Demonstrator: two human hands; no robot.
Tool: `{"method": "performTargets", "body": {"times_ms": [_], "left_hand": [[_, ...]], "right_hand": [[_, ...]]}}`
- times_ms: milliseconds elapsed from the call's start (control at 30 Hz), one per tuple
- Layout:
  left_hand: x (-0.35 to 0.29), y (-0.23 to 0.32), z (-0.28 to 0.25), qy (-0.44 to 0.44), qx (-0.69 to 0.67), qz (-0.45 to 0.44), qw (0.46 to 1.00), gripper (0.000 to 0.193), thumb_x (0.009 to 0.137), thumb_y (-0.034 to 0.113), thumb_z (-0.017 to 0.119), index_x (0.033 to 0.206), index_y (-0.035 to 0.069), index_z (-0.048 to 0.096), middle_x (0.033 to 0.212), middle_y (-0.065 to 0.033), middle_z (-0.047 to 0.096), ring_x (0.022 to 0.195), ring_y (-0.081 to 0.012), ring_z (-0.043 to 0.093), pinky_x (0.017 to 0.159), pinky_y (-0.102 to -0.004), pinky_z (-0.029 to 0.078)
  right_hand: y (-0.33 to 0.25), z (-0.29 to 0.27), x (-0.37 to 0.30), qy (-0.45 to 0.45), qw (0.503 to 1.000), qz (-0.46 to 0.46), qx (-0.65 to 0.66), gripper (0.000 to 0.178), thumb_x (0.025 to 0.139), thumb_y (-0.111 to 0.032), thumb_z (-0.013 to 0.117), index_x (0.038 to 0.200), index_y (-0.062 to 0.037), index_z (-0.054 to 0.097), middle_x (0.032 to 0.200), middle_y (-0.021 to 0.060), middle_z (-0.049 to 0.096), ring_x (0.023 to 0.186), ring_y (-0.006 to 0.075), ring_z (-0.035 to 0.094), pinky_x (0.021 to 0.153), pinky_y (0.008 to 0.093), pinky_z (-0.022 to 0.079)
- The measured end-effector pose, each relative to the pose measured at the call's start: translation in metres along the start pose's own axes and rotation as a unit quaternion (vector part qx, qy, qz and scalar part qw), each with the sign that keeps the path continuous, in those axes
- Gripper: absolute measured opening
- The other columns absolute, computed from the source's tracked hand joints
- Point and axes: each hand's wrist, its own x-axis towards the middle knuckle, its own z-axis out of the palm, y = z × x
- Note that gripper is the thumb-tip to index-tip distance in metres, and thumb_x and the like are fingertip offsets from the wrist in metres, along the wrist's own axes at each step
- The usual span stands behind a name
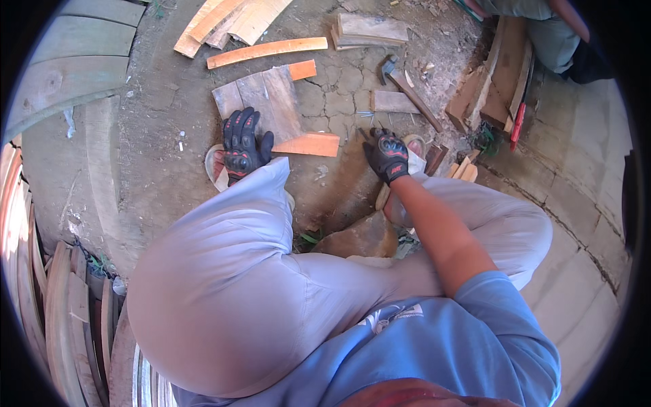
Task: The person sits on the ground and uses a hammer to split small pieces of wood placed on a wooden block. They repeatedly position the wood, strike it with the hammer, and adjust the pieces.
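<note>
My left hand (242,144), in a black glove with red marks, lies flat with fingers spread on the near edge of a grey wooden board (261,98) on the dirt ground. My right hand (388,154), gloved the same way, rests on the ground near my right foot, fingers pointing away, holding nothing that I can see. An orange wood piece (310,144) lies between the hands. A hatchet (405,85) lies on the ground just beyond the right hand.
Orange wood strips (266,50) and planks (230,20) lie farther off. A stack of boards (498,78) and a red-handled tool (518,122) sit at right beside another person's leg (549,34). A brown rock (359,237) sits between my knees. Curved slats (64,305) stand at left.
</note>
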Motion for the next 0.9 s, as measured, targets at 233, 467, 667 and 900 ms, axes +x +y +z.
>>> {"method": "performTargets", "body": {"times_ms": [233,467,667,900], "left_hand": [[0.002,-0.017,0.009,0.022,-0.034,-0.231,0.972,0.067,0.102,0.031,0.071,0.153,-0.003,0.046,0.155,-0.0297,0.049,0.142,-0.0465,0.051,0.118,-0.0553,0.042],[0.054,-0.051,0.015,-0.091,-0.072,-0.268,0.956,0.063,0.101,0.033,0.071,0.153,0.005,0.051,0.149,-0.0239,0.058,0.140,-0.0424,0.055,0.116,-0.0482,0.044],[0.047,-0.073,0.028,-0.062,-0.130,-0.251,0.957,0.060,0.101,0.027,0.071,0.153,0.006,0.050,0.150,-0.0224,0.055,0.141,-0.0406,0.053,0.117,-0.0482,0.042],[0.037,-0.057,0.035,-0.049,-0.150,-0.252,0.955,0.063,0.105,0.027,0.065,0.158,0.002,0.041,0.157,-0.0249,0.047,0.146,-0.0403,0.047,0.122,-0.0482,0.037]], "right_hand": [[-0.074,0.010,-0.030,0.080,0.987,-0.139,-0.030,0.095,0.081,-0.059,0.084,0.154,-0.0084,0.051,0.149,0.0176,0.058,0.138,0.0376,0.055,0.117,0.0540,0.041],[-0.089,0.001,0.018,0.106,0.983,-0.147,-0.011,0.057,0.085,-0.028,0.081,0.138,-0.0141,0.066,0.139,0.0105,0.064,0.128,0.0345,0.061,0.107,0.0501,0.048],[-0.102,-0.023,0.049,0.092,0.978,-0.184,0.020,0.058,0.084,-0.023,0.083,0.138,-0.0145,0.065,0.138,0.0146,0.065,0.128,0.0367,0.062,0.107,0.0489,0.050],[-0.108,-0.006,0.058,0.122,0.973,-0.185,0.058,0.058,0.088,-0.013,0.072,0.145,-0.0128,0.062,0.143,0.0150,0.062,0.131,0.0357,0.061,0.109,0.0482,0.050]]}}
